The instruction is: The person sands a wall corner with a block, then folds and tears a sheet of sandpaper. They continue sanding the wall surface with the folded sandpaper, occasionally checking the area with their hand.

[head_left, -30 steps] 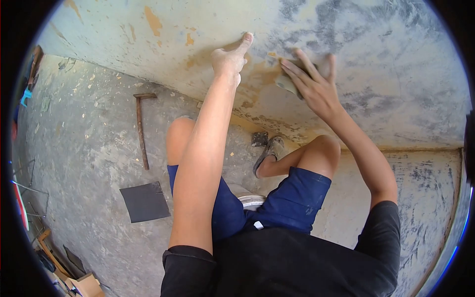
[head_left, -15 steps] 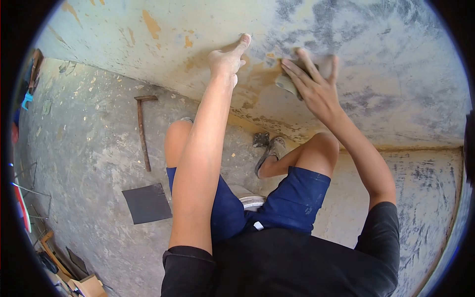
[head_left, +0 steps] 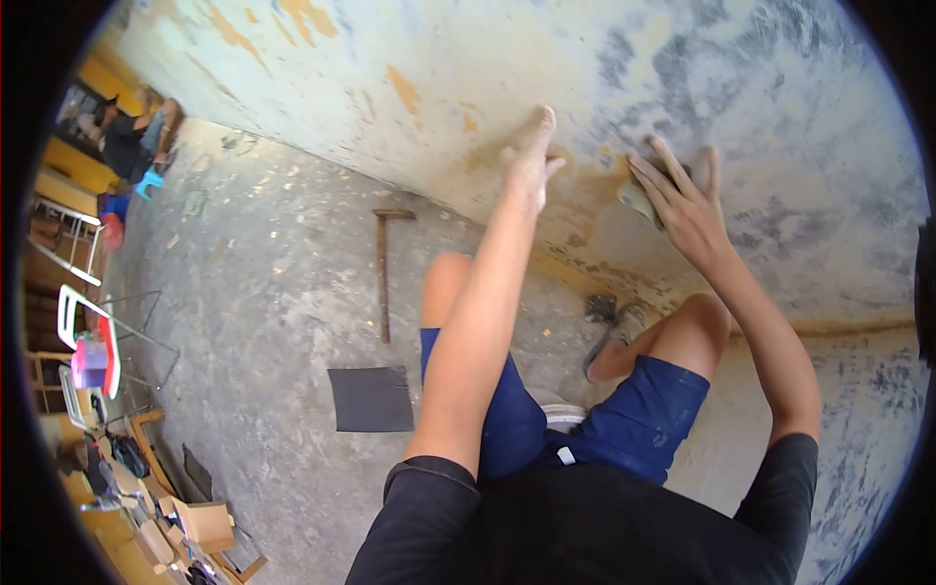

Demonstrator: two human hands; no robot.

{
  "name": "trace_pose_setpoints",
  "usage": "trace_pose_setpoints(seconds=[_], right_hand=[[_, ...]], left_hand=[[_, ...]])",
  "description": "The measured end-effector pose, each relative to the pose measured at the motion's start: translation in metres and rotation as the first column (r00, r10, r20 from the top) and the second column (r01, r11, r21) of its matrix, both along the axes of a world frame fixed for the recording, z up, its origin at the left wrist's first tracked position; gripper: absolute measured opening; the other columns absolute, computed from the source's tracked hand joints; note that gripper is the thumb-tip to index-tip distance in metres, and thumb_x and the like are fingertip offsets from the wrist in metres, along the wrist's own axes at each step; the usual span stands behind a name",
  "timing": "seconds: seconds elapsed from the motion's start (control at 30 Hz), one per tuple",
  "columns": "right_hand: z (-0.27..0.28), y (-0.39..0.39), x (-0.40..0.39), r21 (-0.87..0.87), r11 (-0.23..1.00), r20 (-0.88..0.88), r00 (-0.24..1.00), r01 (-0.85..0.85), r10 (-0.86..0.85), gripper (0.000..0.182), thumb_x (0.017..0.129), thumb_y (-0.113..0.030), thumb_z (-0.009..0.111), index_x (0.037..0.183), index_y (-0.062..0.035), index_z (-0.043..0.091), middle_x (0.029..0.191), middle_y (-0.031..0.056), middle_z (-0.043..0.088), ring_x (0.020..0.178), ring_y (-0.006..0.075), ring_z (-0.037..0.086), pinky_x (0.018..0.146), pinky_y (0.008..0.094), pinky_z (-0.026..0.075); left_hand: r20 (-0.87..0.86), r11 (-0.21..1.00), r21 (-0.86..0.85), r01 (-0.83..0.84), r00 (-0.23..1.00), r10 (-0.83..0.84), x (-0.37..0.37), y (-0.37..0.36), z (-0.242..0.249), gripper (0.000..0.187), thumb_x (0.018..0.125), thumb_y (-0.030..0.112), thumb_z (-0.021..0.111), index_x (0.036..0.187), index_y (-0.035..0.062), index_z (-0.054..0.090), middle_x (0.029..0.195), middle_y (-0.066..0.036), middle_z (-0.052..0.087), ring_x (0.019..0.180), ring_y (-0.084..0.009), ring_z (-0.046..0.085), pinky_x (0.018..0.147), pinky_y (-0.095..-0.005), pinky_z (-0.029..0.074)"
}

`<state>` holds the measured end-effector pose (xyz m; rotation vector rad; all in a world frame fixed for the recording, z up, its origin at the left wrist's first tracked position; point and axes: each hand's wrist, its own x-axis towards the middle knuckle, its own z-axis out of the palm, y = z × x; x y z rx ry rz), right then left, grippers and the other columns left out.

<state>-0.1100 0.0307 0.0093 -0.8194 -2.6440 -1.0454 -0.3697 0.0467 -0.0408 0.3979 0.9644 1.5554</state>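
Observation:
My left hand [head_left: 531, 174] leans against the patchy wall [head_left: 595, 58], its visible fingers stretched out and nothing seen in it. To the right, my right hand [head_left: 688, 203] presses a folded piece of sandpaper [head_left: 640, 202] to the same wall, fingers spread over it. Only the left edge of this piece shows; the rest lies under the palm and fingers. Orange-brown bare patches and grey smudges mark the wall around both hands.
A hammer [head_left: 383, 273] and a dark square sheet [head_left: 371, 399] lie on the concrete floor [head_left: 263, 322]. A small dark block [head_left: 601, 308] sits by my foot. Chairs [head_left: 90, 336], cardboard boxes [head_left: 203, 526] and another person [head_left: 125, 141] are at the far left.
The view has swung left, so everything sits further right and lower, and the chairs, boxes and other person now show. Both hands stay on about the same wall area.

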Motion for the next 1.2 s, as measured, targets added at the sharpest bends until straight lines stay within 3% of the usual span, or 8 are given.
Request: trace_pose_setpoints(seconds=[0.2,0.33,0.4,0.5,0.63,0.7,1.03,1.2], right_hand=[[-0.011,0.007,-0.061,-0.058,0.998,-0.028,0.999,0.015,-0.016,0.053,0.092,-0.015,0.056,0.145,-0.0094,0.061,0.158,-0.0051,0.05,0.158,0.017,0.025,0.125,0.0703,0.01],[-0.004,0.0,-0.06,-0.074,0.996,-0.043,0.997,0.054,-0.057,0.054,0.092,-0.015,0.056,0.145,-0.0085,0.06,0.158,-0.0043,0.05,0.158,0.0173,0.026,0.125,0.0708,0.011],[-0.001,-0.006,-0.032,-0.025,0.998,-0.063,0.997,0.051,-0.052,0.053,0.092,-0.014,0.055,0.145,-0.0088,0.06,0.158,-0.0043,0.05,0.158,0.0175,0.026,0.125,0.0712,0.011],[0.0,-0.004,-0.006,0.028,0.999,-0.069,0.997,0.029,-0.027,0.053,0.092,-0.014,0.055,0.145,-0.0092,0.061,0.158,-0.0044,0.05,0.158,0.0177,0.026,0.124,0.0718,0.012],[-0.003,0.005,-0.041,-0.017,1.0,-0.089,0.996,-0.001,0.0,0.052,0.093,-0.013,0.055,0.145,-0.01,0.061,0.159,-0.0052,0.05,0.158,0.0177,0.025,0.124,0.0719,0.012],[-0.009,0.009,-0.065,-0.048,0.999,-0.076,0.997,0.007,-0.01,0.052,0.093,-0.012,0.055,0.145,-0.0103,0.061,0.159,-0.0052,0.049,0.158,0.0178,0.025,0.124,0.072,0.012],[-0.007,0.002,-0.018,-0.007,1.0,-0.089,0.996,0.028,-0.029,0.05,0.094,-0.012,0.055,0.143,-0.0101,0.062,0.158,-0.0066,0.05,0.158,0.0167,0.025,0.125,0.0707,0.01],[-0.012,0.01,-0.078,-0.096,0.995,-0.068,0.997,0.024,-0.031,0.052,0.092,-0.012,0.054,0.143,-0.0103,0.062,0.162,-0.0062,0.045,0.158,0.0169,0.025,0.124,0.0714,0.011]], left_hand=[[0.184,0.986,0.13,0.1,0.975,-0.123,-0.015,-0.003,-0.011,0.113,0.091,0.059,0.073,0.156,-0.0139,0.016,0.152,-0.031,0.033,0.142,-0.0373,0.043,0.114,-0.055,0.048],[0.206,0.993,0.116,0.029,0.977,-0.052,-0.007,-0.004,-0.01,0.115,0.092,0.061,0.07,0.154,-0.0182,0.015,0.145,-0.034,0.036,0.139,-0.0368,0.045,0.117,-0.0537,0.045],[0.145,0.996,-0.064,-0.062,0.987,0.071,-0.001,0.002,-0.017,0.062,0.094,0.057,0.072,0.1,-0.0018,0.056,0.083,-0.002,0.043,0.072,-0.0141,0.047,0.113,-0.0549,0.047],[0.099,0.998,-0.03,-0.055,0.993,0.057,0.001,0.003,-0.022,0.057,0.094,0.058,0.072,0.088,0.0067,0.048,0.077,0.004,0.022,0.064,-0.0114,0.027,0.113,-0.0542,0.047],[0.09,0.999,-0.028,-0.03,0.995,0.032,-0.003,0.001,-0.018,0.055,0.094,0.056,0.073,0.086,0.0078,0.047,0.078,0.003,0.027,0.065,-0.012,0.032,0.113,-0.0552,0.047],[0.124,0.997,0.073,0.026,0.992,-0.035,-0.004,-0.006,-0.01,0.105,0.093,0.055,0.074,0.148,-0.0198,0.026,0.134,-0.028,0.046,0.126,-0.034,0.056,0.115,-0.053,0.047],[0.047,0.999,-0.042,-0.001,0.999,0.003,-0.005,0.004,-0.018,0.101,0.094,0.05,0.075,0.147,-0.0204,0.027,0.143,-0.029,0.044,0.13,-0.0342,0.054,0.112,-0.0529,0.05],[0.163,0.981,0.178,0.071,0.982,-0.1,-0.009,0.0,-0.02,0.091,0.094,0.048,0.076,0.141,-0.0199,0.036,0.144,-0.029,0.042,0.126,-0.032,0.056,0.11,-0.0518,0.051]])
